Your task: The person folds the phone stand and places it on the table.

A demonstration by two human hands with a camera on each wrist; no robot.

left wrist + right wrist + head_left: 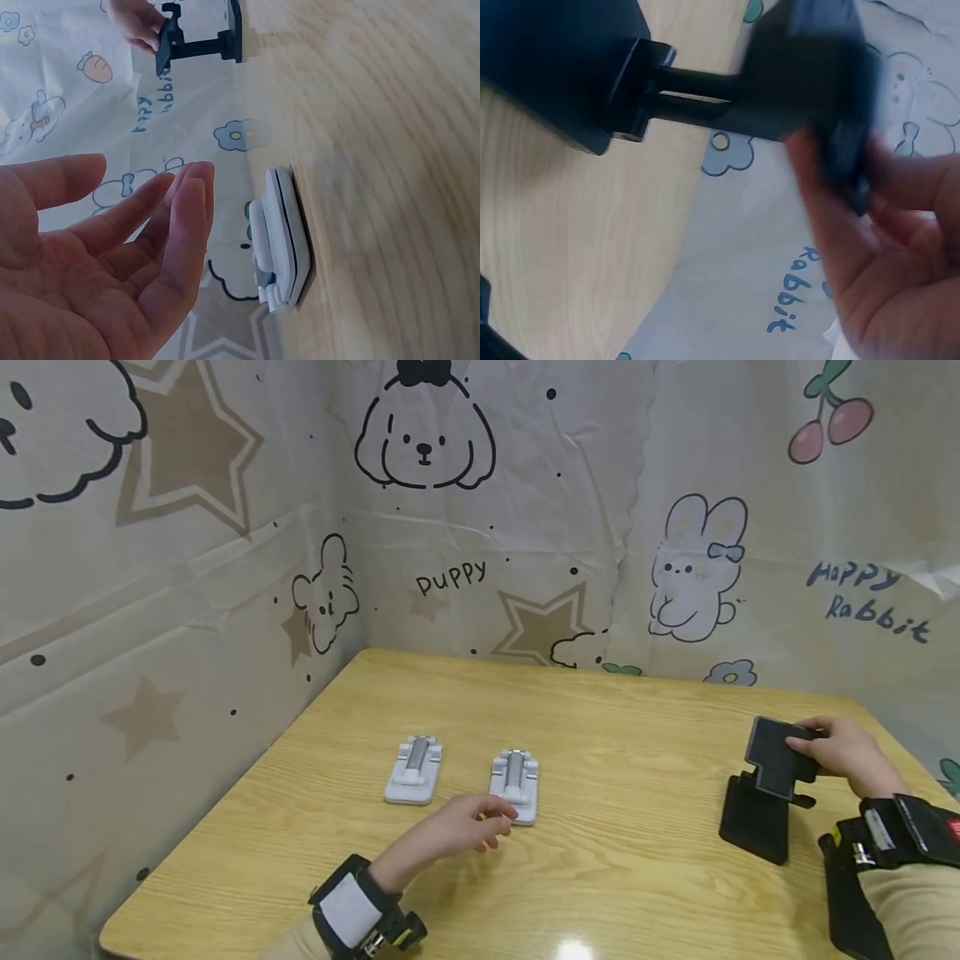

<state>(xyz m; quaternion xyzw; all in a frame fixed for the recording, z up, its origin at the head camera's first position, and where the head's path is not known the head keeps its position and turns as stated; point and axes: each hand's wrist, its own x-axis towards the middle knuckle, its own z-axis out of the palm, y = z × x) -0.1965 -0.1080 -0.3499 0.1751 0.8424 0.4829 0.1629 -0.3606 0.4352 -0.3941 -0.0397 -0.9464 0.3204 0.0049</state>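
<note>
At the right of the table, the right hand [851, 756] pinches the upper plate of a black folding stand [753, 818], whose base rests on the wood; in the right wrist view its arm [697, 97] joins base and plate. The left hand [457, 827] hovers with relaxed fingers beside the near end of a white folded stand [514, 777] and holds nothing. In the left wrist view the palm [97, 262] faces up beside that white stand [281, 236]. Another white folded stand [414, 768] lies flat further left.
Another black object [851, 893] lies at the right edge, partly hidden under the right forearm. The wooden table [615, 743] meets a printed cloth [525, 527] behind and at the left. Straps with small cameras surround both wrists.
</note>
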